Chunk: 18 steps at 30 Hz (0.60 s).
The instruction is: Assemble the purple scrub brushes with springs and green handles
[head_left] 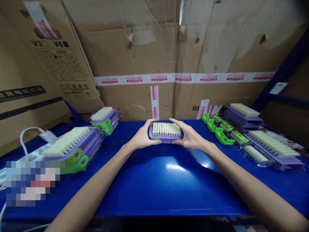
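A purple brush [166, 130] with pale bristles facing up is held between both hands over the middle of the blue table. My left hand [144, 135] wraps round its left end, thumb along the near edge, where a bit of green shows. Round the right end closes my right hand [188, 134], its thumb also at the near side. The brush's underside is hidden. Similar purple brushes with green parts [74, 145] stand on the left, and another brush [105, 117] sits farther back there.
At right lie several green clips [220, 135], clear-cased parts [257, 154] and purple brush bodies with bristles [275, 143]. A power strip with a white plug [49, 137] and cable is at left. Cardboard [135, 54] walls the back of the blue table [149, 183].
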Available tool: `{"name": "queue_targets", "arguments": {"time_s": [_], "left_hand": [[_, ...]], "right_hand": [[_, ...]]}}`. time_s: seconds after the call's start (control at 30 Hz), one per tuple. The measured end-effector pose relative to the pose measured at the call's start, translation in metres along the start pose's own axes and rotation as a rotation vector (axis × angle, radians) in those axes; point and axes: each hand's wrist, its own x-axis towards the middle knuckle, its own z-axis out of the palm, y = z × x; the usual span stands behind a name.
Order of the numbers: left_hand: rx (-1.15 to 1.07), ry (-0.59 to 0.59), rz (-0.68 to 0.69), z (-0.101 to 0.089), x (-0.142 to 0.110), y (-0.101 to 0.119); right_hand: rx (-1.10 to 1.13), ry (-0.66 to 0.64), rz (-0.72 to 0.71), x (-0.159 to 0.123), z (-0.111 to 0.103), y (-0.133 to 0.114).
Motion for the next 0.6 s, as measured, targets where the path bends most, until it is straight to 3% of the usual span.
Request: {"name": "queue_targets", "arguments": {"time_s": [0.2,0.37,0.47,0.6], "left_hand": [[-0.124,0.090,-0.023,-0.001,0.006,0.005],[0.072,0.286,-0.119,-0.034,0.006,-0.011],[0.197,0.217,-0.186,-0.046,0.001,-0.030],[0.279,-0.003,-0.205,-0.035,-0.003,-0.044]], "right_hand": [[0.043,0.021,0.047,0.003,-0.002,-0.001],[0.036,0.130,0.155,-0.001,-0.015,0.009],[0.088,0.148,0.215,-0.004,-0.021,0.017],[0.111,0.114,0.237,-0.002,-0.017,0.018]]}}
